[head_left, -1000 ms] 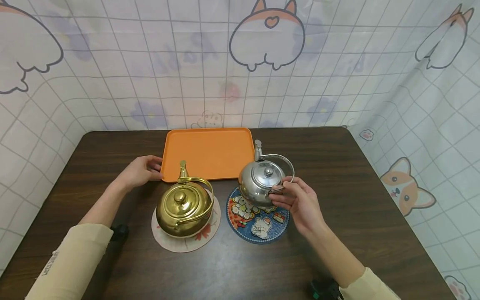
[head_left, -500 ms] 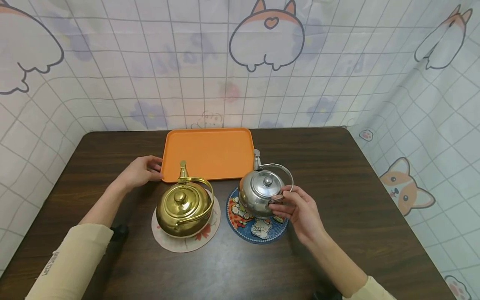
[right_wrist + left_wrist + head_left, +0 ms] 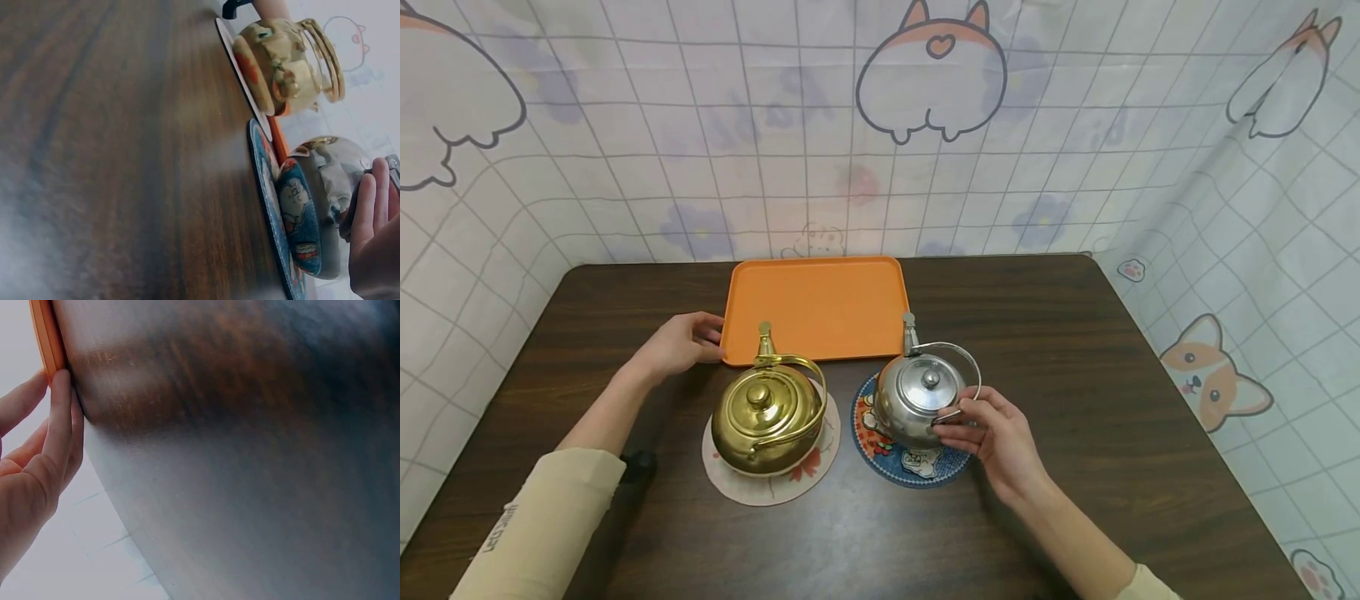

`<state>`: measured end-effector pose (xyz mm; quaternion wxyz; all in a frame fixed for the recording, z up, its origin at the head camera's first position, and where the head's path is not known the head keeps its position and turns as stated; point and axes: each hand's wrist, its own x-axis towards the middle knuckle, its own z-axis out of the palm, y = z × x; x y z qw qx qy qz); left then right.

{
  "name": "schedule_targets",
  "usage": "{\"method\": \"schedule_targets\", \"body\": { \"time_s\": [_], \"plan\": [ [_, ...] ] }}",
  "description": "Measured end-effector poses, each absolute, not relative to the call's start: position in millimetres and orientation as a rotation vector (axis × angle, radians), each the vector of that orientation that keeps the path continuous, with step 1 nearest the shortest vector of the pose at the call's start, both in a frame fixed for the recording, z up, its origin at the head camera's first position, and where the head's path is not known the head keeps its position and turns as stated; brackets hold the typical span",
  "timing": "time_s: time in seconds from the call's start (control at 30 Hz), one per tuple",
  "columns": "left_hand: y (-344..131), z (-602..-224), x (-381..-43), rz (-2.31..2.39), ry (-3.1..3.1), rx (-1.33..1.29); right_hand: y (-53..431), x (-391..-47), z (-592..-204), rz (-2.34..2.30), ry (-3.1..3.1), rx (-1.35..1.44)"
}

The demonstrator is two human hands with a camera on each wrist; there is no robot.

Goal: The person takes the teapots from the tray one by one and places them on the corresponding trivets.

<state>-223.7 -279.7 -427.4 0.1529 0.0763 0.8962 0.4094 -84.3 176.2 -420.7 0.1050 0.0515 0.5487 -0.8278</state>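
Observation:
In the head view my right hand (image 3: 992, 437) pinches the curved handle of a silver kettle (image 3: 917, 400) near its lower end. The kettle is upright over a round blue cartoon mat (image 3: 880, 467), and its base sits close to the mat in the right wrist view. To its left, a gold kettle (image 3: 763, 425) stands on a round pale mat (image 3: 722, 479) with red leaves. My left hand (image 3: 677, 342) holds the left edge of an orange tray (image 3: 816, 304) between thumb and fingers, as the left wrist view shows.
All this is on a dark wooden table (image 3: 1037, 308). Behind it and to the sides hangs a white checked curtain (image 3: 760, 125) with cartoon dogs. The gold kettle's spout overlaps the tray's near edge in the head view.
My right hand has brought the silver kettle nearer to me and lower over the blue mat, covering more of it. The left hand, tray and gold kettle stay put.

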Motion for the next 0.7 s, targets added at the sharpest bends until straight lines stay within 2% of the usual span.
{"method": "schedule_targets", "body": {
  "time_s": [0.7],
  "plan": [
    [-280.5, -427.1, -224.1, 1.157, 2.575, 0.230, 186.5, -84.0, -410.6, -2.223, 1.582, -0.003]
  ]
}}
